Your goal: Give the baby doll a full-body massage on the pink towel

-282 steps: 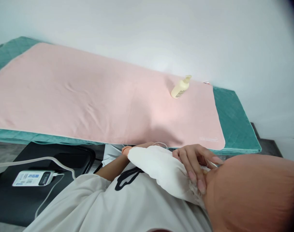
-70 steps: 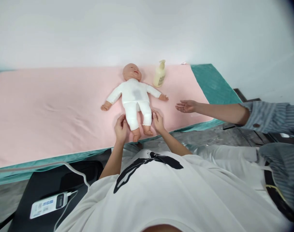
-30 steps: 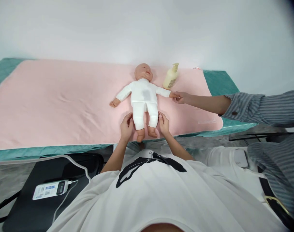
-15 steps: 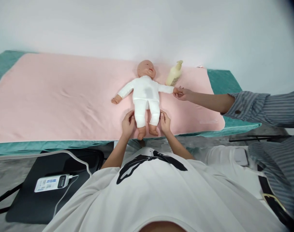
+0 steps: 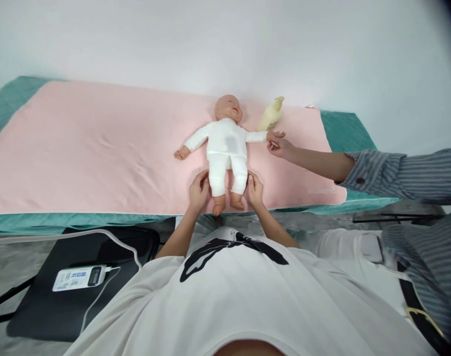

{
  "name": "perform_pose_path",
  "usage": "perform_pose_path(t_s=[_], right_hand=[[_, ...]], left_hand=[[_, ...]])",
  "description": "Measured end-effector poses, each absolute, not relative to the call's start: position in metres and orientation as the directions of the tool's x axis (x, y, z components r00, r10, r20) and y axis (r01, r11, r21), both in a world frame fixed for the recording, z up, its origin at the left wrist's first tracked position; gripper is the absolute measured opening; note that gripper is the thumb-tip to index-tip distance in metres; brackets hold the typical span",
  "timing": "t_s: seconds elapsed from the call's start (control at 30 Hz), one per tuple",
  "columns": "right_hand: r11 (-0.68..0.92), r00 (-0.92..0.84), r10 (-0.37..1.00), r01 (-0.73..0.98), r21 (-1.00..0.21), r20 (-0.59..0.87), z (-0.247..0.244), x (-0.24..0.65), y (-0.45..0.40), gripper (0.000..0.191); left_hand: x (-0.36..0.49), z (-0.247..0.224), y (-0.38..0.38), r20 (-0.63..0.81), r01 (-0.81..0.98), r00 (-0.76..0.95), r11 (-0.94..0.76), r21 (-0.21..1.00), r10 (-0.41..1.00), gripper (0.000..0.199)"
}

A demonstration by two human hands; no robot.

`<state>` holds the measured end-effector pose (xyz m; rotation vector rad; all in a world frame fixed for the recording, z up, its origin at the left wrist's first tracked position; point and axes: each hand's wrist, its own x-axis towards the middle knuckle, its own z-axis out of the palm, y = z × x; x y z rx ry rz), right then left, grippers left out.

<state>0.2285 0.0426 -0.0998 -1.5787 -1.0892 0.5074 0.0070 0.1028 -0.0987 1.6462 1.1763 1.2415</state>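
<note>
Pale pink cloth (image 5: 136, 148) covers much of a green bench (image 5: 347, 131) against a white wall (image 5: 173, 39); on it a doll (image 5: 227, 143) lies face-up, legs between a person's left hand (image 5: 199, 190) and right hand (image 5: 255, 190), both curled, their grip impossible to tell. Light, even contact looks wisest. A co-worker's hand (image 5: 281, 148) at the doll's hand (image 5: 274, 135) partly bars the bottle (image 5: 271, 116) beyond.

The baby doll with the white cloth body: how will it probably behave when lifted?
The white-cloth baby doll looks soft and padded from neck to ankles, so it may sag. Its smooth, bald head looks moulded, so probably stiffer, and could loll unsupported.
</note>
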Motion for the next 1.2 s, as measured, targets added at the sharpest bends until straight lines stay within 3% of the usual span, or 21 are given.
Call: perform_pose_path(t_s=[1.2], right_hand=[[0.054,0.47,0.847,0.391,-0.919,0.25,-0.106,0.226,0.043,0.054]], left_hand=[[0.005,-0.099,0.102,0.31,0.204,0.112,-0.327,0.923,0.944,0.034]])
